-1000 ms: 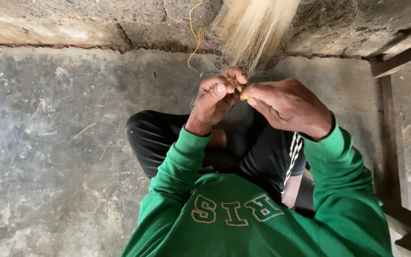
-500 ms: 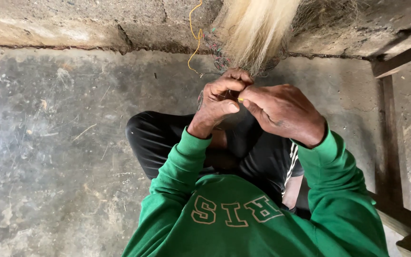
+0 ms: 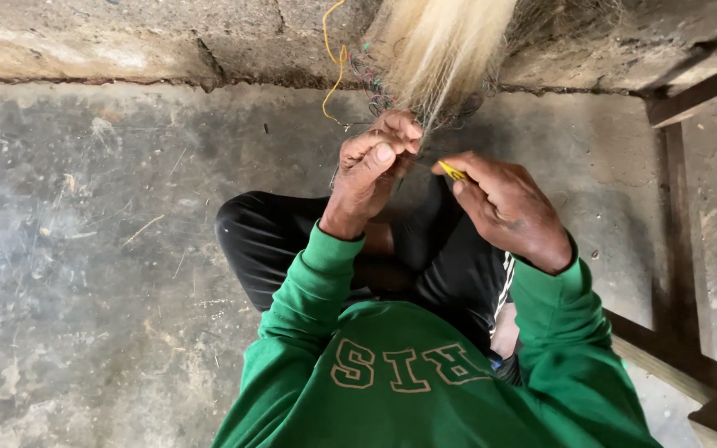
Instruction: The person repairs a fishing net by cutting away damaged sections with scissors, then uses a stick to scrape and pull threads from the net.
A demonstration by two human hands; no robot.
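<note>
above your lap, a pale fibre bundle (image 3: 446,50) hangs against the concrete ledge (image 3: 126,41): light, limp, slippery, best pinched near its tips. your left hand (image 3: 375,162) is closed on strands; your right hand (image 3: 504,203) grips a small yellow tool (image 3: 452,172). half a second ago both hands were clasped together; now they've parted.

The pale fibre bundle (image 3: 446,50) runs off the top edge of the frame, so its upper end is unseen. The yellow tool (image 3: 451,171) in the right hand (image 3: 508,211) shows only a tip; the fingers (image 3: 466,166) cover the rest. Strands pinched by the left hand (image 3: 371,170) are too fine to tell apart. The green sweatshirt (image 3: 408,382) is cut off at the bottom edge.
</note>
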